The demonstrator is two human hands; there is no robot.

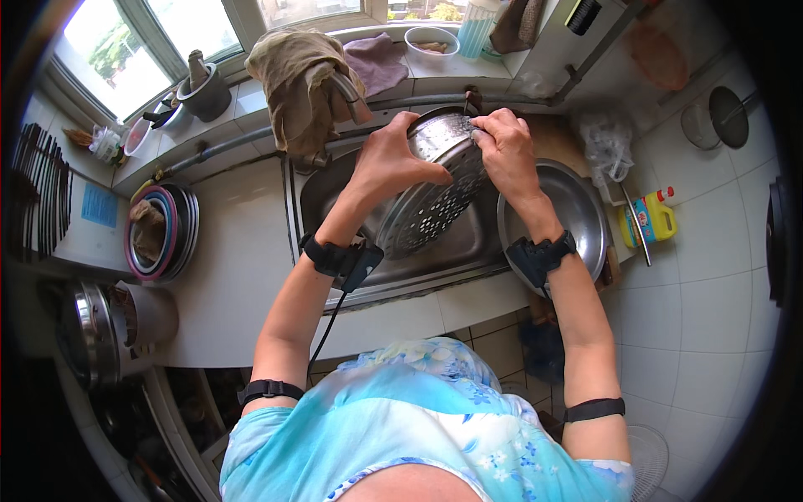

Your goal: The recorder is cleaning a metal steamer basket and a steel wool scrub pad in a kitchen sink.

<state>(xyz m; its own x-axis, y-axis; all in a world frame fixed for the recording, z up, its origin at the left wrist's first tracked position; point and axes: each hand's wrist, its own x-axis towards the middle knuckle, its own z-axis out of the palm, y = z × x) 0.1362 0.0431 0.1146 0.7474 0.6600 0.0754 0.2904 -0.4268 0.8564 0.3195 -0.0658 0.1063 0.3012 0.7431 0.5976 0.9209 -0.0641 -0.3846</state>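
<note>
A round metal steamer tray with a perforated base (433,210) is tilted on edge above the stainless steel sink (483,241). My left hand (398,157) grips its side wall, thumb across the perforated face and fingers toward the rim. At the upper right of the tray, my right hand (505,144) pinches the rim between thumb and fingers; whether it also holds something small cannot be told. Below my right wrist stands a wide metal basin (580,207). A brown cloth (285,81) drapes over the faucet, left of the tray.
Stacked basins (188,235) stand at the counter's left end. A stone mortar with pestle (210,97), a white bowl (433,39) and a purple cloth (376,63) lie along the windowsill. A yellow detergent jug (659,219) stands at right, beside a plastic bag (605,144). A pipe (232,144) runs behind the sink.
</note>
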